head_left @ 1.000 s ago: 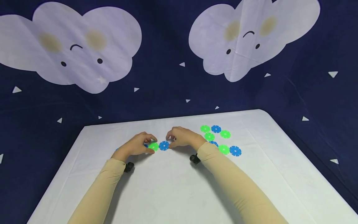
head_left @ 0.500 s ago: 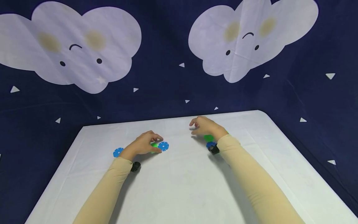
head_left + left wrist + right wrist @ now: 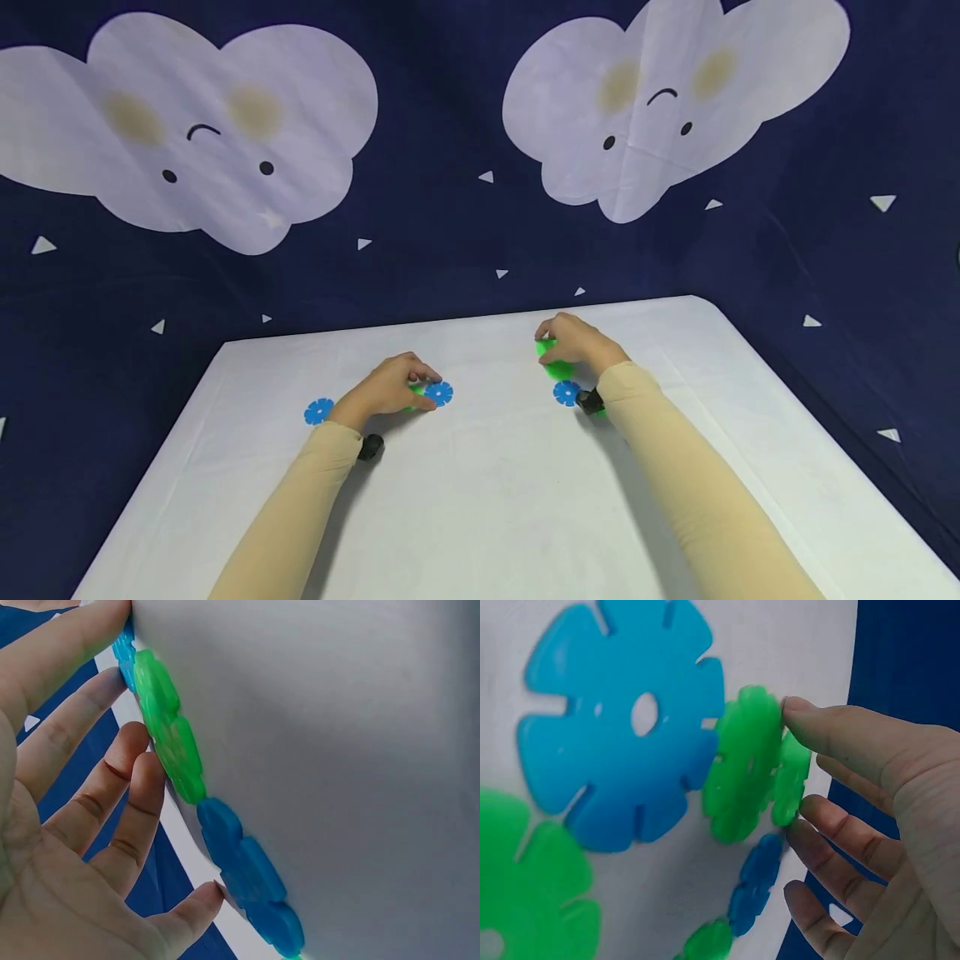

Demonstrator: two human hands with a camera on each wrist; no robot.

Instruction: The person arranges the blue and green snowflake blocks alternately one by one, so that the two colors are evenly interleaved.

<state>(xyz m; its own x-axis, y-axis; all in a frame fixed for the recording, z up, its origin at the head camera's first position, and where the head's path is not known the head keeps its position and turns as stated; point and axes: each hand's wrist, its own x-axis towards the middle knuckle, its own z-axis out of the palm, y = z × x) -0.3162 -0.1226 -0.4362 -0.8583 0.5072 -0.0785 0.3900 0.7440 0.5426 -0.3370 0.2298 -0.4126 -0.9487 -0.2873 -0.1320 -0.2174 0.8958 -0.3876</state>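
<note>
My left hand (image 3: 408, 385) rests on the white table (image 3: 480, 500) with its fingertips on a green disc (image 3: 169, 731) and a blue disc (image 3: 439, 393) lying edge to edge. In the left wrist view the fingers (image 3: 112, 787) are nearly straight against the discs' rims, and the blue disc (image 3: 251, 874) lies near the thumb. My right hand (image 3: 558, 337) is over a cluster of discs at the far right. One fingertip (image 3: 810, 724) touches the rim of a green disc (image 3: 742, 772). A large blue disc (image 3: 622, 727) lies beside it.
A lone blue disc (image 3: 318, 412) lies left of my left wrist. Another blue disc (image 3: 566, 392) shows beside my right wrist. More green and blue discs (image 3: 754, 885) lie under the right hand. A dark cloud-print backdrop (image 3: 480, 167) hangs behind the table.
My right hand left the blue disc beside the left hand and moved right and away to the disc cluster. My left hand stayed on the green and blue pair.
</note>
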